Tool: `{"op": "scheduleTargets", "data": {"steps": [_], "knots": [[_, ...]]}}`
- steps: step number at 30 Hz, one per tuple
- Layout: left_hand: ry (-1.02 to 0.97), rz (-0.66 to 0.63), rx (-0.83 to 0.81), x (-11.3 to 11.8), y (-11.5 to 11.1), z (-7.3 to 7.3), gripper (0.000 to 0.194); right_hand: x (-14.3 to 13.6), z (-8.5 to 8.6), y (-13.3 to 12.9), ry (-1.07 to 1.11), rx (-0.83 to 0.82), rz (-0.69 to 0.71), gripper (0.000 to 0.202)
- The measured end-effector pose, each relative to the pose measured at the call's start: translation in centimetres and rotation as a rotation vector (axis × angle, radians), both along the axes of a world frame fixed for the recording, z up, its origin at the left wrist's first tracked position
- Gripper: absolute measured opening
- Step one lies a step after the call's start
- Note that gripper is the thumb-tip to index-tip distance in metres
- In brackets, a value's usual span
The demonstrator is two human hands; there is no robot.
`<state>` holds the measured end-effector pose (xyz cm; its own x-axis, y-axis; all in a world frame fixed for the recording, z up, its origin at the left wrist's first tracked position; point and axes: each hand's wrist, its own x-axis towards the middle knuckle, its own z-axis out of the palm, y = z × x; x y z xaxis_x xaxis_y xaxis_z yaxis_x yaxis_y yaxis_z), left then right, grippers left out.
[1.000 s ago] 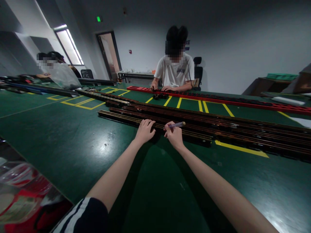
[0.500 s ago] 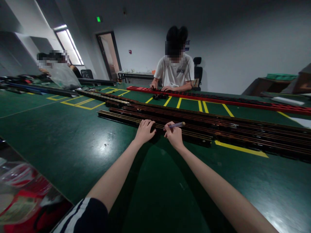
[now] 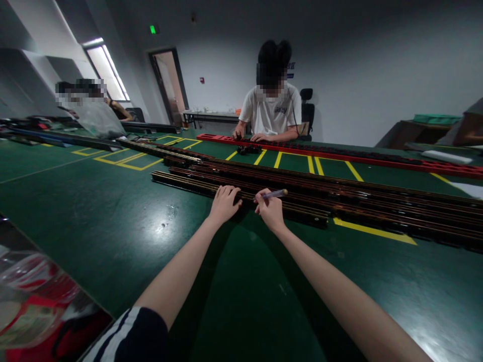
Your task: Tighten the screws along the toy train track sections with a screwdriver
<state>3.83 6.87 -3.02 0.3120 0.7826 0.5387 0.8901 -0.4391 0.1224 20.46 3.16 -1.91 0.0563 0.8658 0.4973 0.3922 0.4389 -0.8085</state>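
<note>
My left hand (image 3: 225, 203) lies on the nearest long dark rail (image 3: 181, 183), its fingers stretched over the top and the thumb apart from them. A purplish pen (image 3: 277, 194) is pinched in my right hand (image 3: 270, 208), its capped or rounded end pointing up to the right. The pen's lower tip is close to the same rail, but whether it touches cannot be made out. Behind this rail lie several more dark rails (image 3: 370, 196) with coppery edges, side by side on the green table (image 3: 124, 236).
Across the table a person in a white T-shirt (image 3: 269, 113) works at a long red holder (image 3: 415, 165). Yellow tape lines (image 3: 373, 232) mark the tabletop. Bottles in red wrapping (image 3: 37, 296) stand below the left edge. Other people sit at the far left and far right.
My hands and the pen have hardly moved. At the far right a person's arm has come into view, and a person at the far left has shifted an arm.
</note>
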Motion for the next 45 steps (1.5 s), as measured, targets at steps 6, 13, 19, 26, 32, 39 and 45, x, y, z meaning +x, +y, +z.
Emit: {"op": "scheduleTargets", "data": {"steps": [6, 13, 19, 26, 32, 39, 45], "knots": [[-0.008, 0.001, 0.015, 0.04, 0.06, -0.12, 0.031, -0.05, 0.01, 0.06, 0.005, -0.013, -0.007, 0.025], [-0.005, 0.002, 0.014, 0.02, 0.08, -0.13, 0.031, -0.06, 0.09, -0.01, 0.021, -0.008, -0.001, 0.026], [0.014, 0.012, 0.019, 0.17, -0.11, -0.06, 0.033, -0.04, 0.12, -0.05, 0.023, -0.021, -0.002, 0.030], [0.043, 0.006, 0.065, 0.36, -0.11, -0.26, 0.035, -0.04, 0.12, -0.08, 0.050, -0.015, 0.006, 0.029], [0.049, 0.027, 0.070, 0.32, -0.20, -0.10, 0.037, -0.12, -0.06, 0.06, 0.062, -0.010, 0.012, 0.028], [0.070, 0.033, 0.090, 0.23, -0.23, -0.13, 0.041, -0.09, 0.11, -0.04, 0.031, -0.013, -0.002, 0.026], [0.057, 0.047, 0.091, 0.19, -0.34, -0.05, 0.041, -0.10, 0.10, -0.04, 0.037, -0.007, -0.011, 0.027]]}}
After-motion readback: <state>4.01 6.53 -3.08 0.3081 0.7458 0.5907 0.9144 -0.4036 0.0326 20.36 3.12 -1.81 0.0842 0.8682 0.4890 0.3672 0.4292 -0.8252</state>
